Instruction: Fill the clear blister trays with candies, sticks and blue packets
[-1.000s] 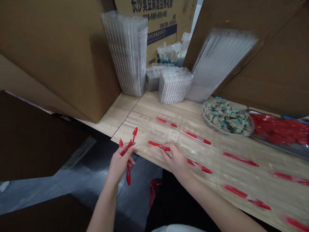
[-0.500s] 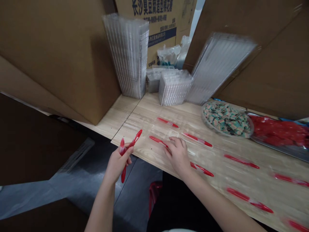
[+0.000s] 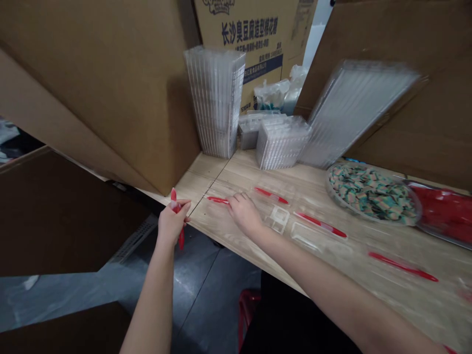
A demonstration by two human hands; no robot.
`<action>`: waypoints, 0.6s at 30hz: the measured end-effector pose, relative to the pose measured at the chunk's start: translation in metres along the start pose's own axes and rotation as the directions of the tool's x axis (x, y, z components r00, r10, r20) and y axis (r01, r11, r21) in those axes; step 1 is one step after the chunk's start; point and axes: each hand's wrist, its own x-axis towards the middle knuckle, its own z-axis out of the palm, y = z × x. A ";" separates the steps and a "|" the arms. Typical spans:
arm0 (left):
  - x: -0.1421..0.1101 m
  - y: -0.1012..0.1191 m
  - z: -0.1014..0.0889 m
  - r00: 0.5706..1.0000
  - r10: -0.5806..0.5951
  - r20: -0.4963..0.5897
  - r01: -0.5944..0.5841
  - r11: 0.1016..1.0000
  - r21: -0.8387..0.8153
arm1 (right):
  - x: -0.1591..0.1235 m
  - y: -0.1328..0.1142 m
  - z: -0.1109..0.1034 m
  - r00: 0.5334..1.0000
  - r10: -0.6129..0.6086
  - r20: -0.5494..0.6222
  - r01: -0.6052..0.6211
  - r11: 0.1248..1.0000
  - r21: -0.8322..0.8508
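A red utensil (image 3: 181,238) is clasped by the left hand (image 3: 171,222). A second utensil (image 3: 217,199) is touched by the right hand (image 3: 244,214) at the tabletop (image 3: 199,177); whether this grip is closed cannot be told. Placing appears in hand; flat seating seems called for.

Bare hands (image 3: 245,213), bare forearms (image 3: 313,275) and plain black clothing (image 3: 291,319) below.

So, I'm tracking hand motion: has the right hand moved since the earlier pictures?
Yes: the right hand has moved leftward, closer to the dark seam in the wood-grain tabletop.
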 end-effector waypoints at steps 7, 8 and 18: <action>0.020 0.017 0.020 0.982 0.143 0.126 -0.180 0.915 0.361 | -0.064 0.019 -0.029 0.972 0.172 -0.157 -0.167 0.985 0.042; 0.020 0.019 0.023 0.969 0.192 0.156 -0.240 0.881 0.407 | -0.086 0.027 -0.035 0.965 0.188 -0.184 -0.185 0.982 0.030; -0.005 0.022 0.048 0.664 0.426 0.615 -0.740 0.492 0.459 | -0.168 0.031 -0.035 0.973 0.133 -0.187 -0.161 0.976 -0.144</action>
